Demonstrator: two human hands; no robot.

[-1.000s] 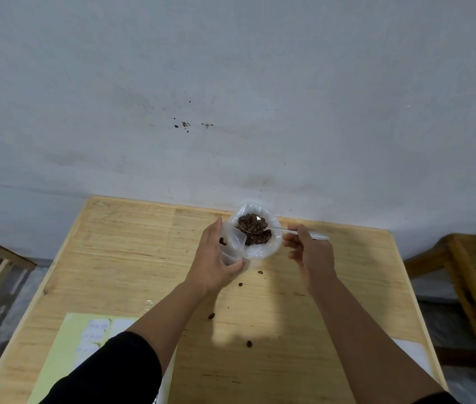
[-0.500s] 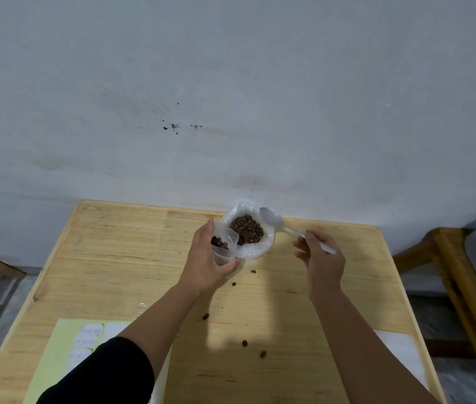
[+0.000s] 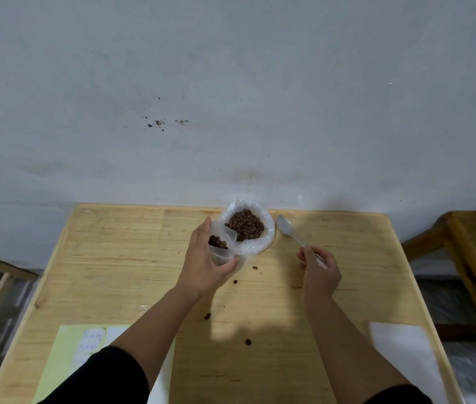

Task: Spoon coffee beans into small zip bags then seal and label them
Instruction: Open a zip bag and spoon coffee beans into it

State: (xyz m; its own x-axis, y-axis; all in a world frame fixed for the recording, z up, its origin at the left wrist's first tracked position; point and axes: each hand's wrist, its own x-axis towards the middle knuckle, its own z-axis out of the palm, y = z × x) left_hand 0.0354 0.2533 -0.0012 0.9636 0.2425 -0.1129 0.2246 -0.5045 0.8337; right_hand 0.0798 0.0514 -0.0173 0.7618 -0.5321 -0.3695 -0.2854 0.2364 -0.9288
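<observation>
A small zip bag (image 3: 221,245) is held upright above the wooden table (image 3: 132,258) by the left hand (image 3: 204,266). The fingers are curled round the bag's left and far side, and the thumb (image 3: 228,265) is pressed across its near lower part, so the bag is enclosed between them. Its mouth is open, and a few coffee beans (image 3: 218,242) can be seen inside (the clear plastic leaves them visible from above).

Just to the right of the small bag, and touching it, a larger clear bag (image 3: 269,237) stands at the far edge of the table with its top rolled open; it is filled with a heap of beans (image 3: 245,225).

A metal spoon (image 3: 287,229) is pinched at the near end of its handle by the right hand (image 3: 318,272), whose fingers are curled in around it. The bowl of the spoon is seen to the right of the larger bag, apart from it, and no beans are seen in it.

Loose beans (image 3: 248,341) are scattered over the table between the two forearms. A pale green label sheet (image 3: 65,354) lies at the near left, partly covered by the black sleeve (image 3: 108,377), and a white sheet (image 3: 405,357) lies at the near right.
</observation>
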